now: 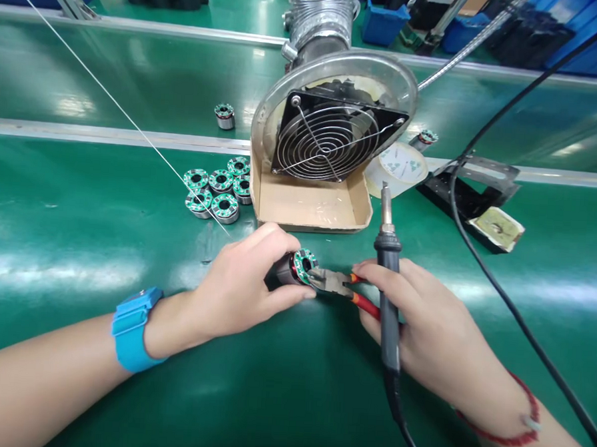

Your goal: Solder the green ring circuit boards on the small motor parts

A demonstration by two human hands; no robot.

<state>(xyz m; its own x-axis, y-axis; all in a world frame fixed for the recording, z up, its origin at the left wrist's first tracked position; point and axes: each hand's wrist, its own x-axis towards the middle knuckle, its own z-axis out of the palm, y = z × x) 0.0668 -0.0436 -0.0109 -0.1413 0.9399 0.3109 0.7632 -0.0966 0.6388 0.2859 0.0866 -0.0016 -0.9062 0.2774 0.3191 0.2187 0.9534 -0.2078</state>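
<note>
My left hand [248, 281] is closed around a small motor stator [287, 269], tilted so its ring-shaped green circuit board [304, 260] faces right. In my right hand [423, 323] are red-handled cutting pliers [333, 281], their jaws at the edge of that board. A soldering iron [389, 288] is also held in the right hand, its tip pointing up and away from me and its cable running down toward me. Whether the plier jaws grip a wire or pin is too small to make out.
Several similar stators [224, 207] stand in a cluster left of a cardboard tray [313, 217]. Over the tray is a fume extractor fan [327, 145]. A tape roll [399, 167], a soldering iron stand [480, 186] with a sponge [498, 227], and a black cable [481, 256] lie on the right.
</note>
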